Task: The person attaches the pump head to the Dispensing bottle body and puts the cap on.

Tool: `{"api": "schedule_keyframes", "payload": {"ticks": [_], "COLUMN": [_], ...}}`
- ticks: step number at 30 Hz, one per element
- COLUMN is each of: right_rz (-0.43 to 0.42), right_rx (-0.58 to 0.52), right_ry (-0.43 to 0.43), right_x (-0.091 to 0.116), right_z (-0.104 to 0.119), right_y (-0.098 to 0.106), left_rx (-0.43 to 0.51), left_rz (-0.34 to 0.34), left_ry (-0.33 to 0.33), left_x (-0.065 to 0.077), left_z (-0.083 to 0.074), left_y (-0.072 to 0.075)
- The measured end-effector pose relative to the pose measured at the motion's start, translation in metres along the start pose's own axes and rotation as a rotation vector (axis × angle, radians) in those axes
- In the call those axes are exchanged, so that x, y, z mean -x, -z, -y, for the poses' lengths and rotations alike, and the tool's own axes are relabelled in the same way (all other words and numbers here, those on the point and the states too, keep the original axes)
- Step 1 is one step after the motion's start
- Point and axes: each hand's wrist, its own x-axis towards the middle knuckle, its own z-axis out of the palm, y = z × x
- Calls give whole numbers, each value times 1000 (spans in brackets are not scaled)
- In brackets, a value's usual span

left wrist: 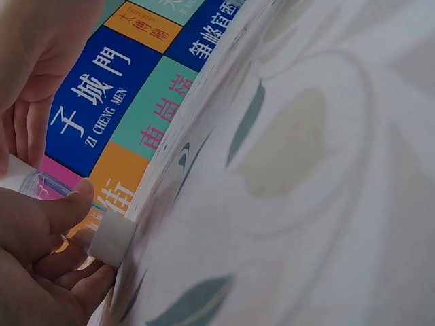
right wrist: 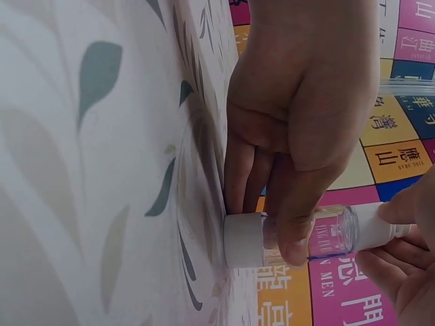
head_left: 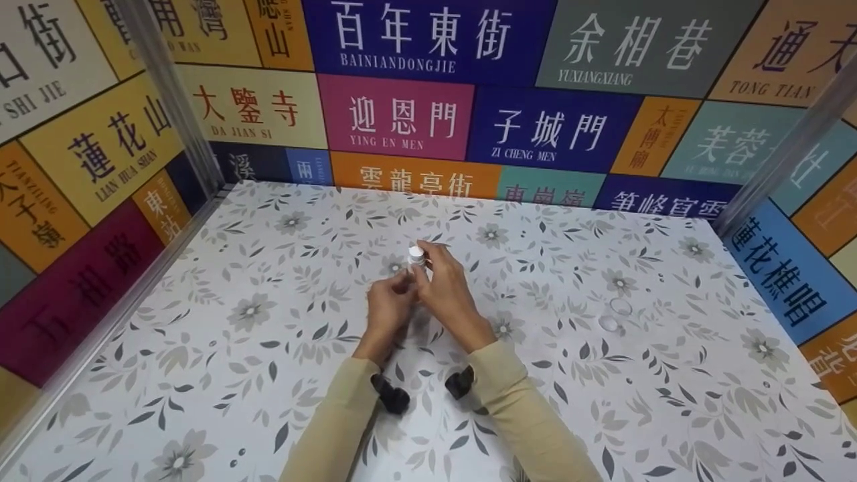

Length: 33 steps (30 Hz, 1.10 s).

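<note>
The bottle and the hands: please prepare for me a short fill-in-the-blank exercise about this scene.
1. The left hand holds the bottle ___ than the right hand.
2. In the head view, a clear round piece lies to the ___ of both hands.
3. The pink panel's Latin letters read YING EN ___.
Missing words: lower; right; MEN.

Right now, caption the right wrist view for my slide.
Left hand grips a clear bottle; right hand holds its white top.
</note>
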Motion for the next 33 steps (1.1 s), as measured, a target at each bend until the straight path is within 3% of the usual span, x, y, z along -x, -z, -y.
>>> {"api": "schedule_keyframes", "payload": {"ticks": [5, 14, 22, 33], "right_rz": [-2, -15, -3, -11], "right_rx": [-8, -25, -3, -7], "right_ry": [-3, 4, 12, -10], "right_x": [0, -1, -1, -2], "right_z": [0, 1, -1, 1], "right_y": [0, 1, 2, 4], "left_rx": [-10, 12, -9, 7], "left_rz": [-10, -8, 8, 19], "left_ry": [-24, 8, -18, 17], "left_x": [0, 1, 0, -1], "left_z": [0, 0, 0, 1], "left_y": [0, 1, 1, 1]}}
